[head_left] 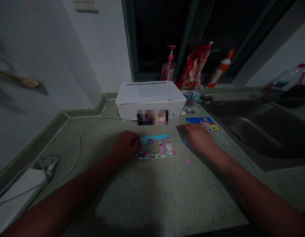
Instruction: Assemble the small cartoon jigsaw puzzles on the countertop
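A partly filled jigsaw puzzle (161, 147) with colourful cartoon figures lies flat on the speckled counter, and bare counter shows through gaps in its middle. My left hand (125, 144) is closed, its bent fingers and thumb at the puzzle's upper left edge. To the right, my right hand (198, 136) rests low over loose blue puzzle pieces (186, 149), fingers bent together; whatever is under or between the fingertips is hidden. Closer to me lies a pink piece (187, 162). Beyond my right hand is a cartoon picture card (204, 123) with a blue background.
A white box (149, 98) with a printed sheet on top stands behind the puzzle. A phone (152, 117) leans on it, its cable (80, 141) curving left to a white power strip (29, 187). Cans (193, 98) stand beside the box; a steel sink (261, 128) is at right.
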The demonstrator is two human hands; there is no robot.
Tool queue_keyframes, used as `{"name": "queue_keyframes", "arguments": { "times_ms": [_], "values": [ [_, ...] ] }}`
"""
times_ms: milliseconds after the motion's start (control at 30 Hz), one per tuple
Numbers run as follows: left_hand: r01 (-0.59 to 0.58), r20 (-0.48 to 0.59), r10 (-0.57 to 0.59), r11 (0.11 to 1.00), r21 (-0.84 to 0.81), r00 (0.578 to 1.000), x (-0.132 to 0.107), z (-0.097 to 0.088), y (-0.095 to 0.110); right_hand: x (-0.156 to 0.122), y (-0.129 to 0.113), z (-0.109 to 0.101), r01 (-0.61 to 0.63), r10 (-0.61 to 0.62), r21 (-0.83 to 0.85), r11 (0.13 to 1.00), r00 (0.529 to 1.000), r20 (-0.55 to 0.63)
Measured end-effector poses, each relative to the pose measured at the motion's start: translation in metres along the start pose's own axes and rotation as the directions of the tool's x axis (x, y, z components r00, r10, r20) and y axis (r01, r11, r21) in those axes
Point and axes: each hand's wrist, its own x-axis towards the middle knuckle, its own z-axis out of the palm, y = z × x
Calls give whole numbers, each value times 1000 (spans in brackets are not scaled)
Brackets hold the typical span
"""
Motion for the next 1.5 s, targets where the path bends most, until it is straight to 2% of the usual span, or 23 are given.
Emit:
{"name": "queue_keyframes", "arguments": {
  "times_ms": [267,533,867,1233,1500],
  "values": [
    [2,0,-2,1000,-8,1000,0,0,0,1,23,-2,-24,24,16,1000,999,-37],
    [-8,1,8,1000,3,1000,0,4,-3,2,17,1,-24,23,27,999,999,34],
    [-26,-22,27,1000,16,999,0,11,-8,2,15,1,20,-24,72,997,998,60],
    [2,-23,-3,999,-36,1000,-1,0,3,0,16,-10,-5,-1,67,998,995,97],
    [-8,-12,8,1000,-15,1000,1,7,-3,-2,22,-10,-7,-6,94,996,991,137]
  ]
}}
